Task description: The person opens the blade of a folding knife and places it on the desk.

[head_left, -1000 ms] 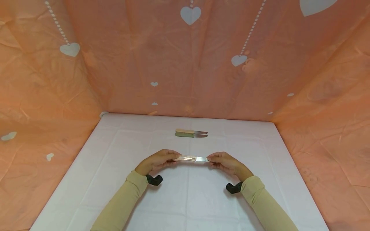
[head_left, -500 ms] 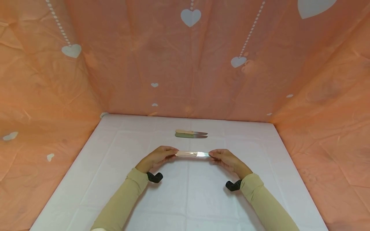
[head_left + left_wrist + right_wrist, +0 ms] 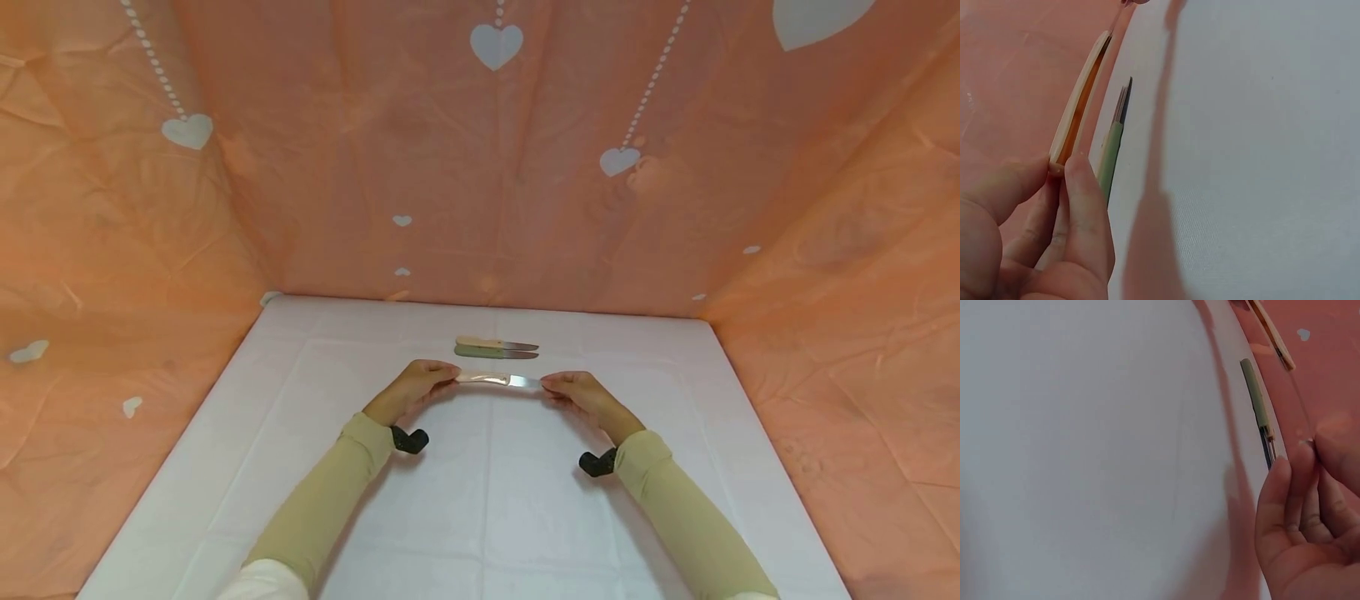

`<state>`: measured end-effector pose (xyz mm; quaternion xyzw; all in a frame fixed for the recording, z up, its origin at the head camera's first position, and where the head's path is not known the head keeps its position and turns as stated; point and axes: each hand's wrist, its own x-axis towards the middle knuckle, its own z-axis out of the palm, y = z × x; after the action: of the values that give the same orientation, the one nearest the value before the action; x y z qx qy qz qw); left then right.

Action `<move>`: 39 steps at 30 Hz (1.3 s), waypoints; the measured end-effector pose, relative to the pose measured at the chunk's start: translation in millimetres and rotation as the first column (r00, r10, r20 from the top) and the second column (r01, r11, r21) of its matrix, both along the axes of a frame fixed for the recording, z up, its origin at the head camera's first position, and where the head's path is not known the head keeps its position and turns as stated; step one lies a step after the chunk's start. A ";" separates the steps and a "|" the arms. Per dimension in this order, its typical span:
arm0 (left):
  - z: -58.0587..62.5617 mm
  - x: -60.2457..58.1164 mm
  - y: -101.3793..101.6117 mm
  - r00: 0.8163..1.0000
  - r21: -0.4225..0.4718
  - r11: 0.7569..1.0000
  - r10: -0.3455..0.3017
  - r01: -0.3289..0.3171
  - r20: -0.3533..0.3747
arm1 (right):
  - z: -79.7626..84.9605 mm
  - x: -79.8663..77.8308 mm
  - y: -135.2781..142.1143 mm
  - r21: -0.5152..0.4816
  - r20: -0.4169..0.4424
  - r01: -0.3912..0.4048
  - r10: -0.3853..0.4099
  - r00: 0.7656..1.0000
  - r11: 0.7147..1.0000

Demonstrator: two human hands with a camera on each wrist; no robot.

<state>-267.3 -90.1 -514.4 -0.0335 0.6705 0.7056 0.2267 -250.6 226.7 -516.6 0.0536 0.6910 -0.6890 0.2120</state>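
Note:
An unfolded folding knife (image 3: pixel 483 378) with a pale, glossy handle is held level above the table, its blade to the right. My left hand (image 3: pixel 416 386) pinches the handle's end between thumb and fingers. At the other end, my right hand (image 3: pixel 587 395) pinches the blade near its tip, which the fingers hide. In the left wrist view, a slot runs along the handle (image 3: pixel 1077 103). Just beyond the hands, a cream-handled knife (image 3: pixel 480 342) and a green-handled knife (image 3: pixel 480 352) lie side by side, blades to the right.
A white cloth covers the table (image 3: pixel 480 492). Orange curtains (image 3: pixel 480 183) with white hearts stand at its back and both sides. A black wrist mount (image 3: pixel 410 440) sticks out inward from the left sleeve, and another mount (image 3: pixel 597 463) from the right.
Both hands have moved forward across the table with the folding knife, closer to the two lying knives. Those two knives have stayed in place.

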 end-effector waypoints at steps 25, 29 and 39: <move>-4.6 -20.4 2.4 0.993 0.055 0.993 0.099 -0.102 0.058 | -4.3 -32.4 -4.8 -0.033 0.022 0.053 -0.052 0.998 0.998; -5.5 -25.8 6.1 0.988 0.054 0.988 0.142 -0.146 0.064 | -6.2 -34.3 -4.8 -0.032 0.018 0.052 -0.051 0.999 0.998; -6.4 -33.4 16.3 0.967 0.004 0.969 0.245 -0.246 0.075 | -4.7 -39.8 -7.8 0.021 0.083 0.112 -0.113 0.990 0.993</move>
<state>-300.6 -73.8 -520.8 -0.1408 0.6479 0.7308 0.1623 -290.4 219.0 -521.3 0.1233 0.6828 -0.6914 0.2013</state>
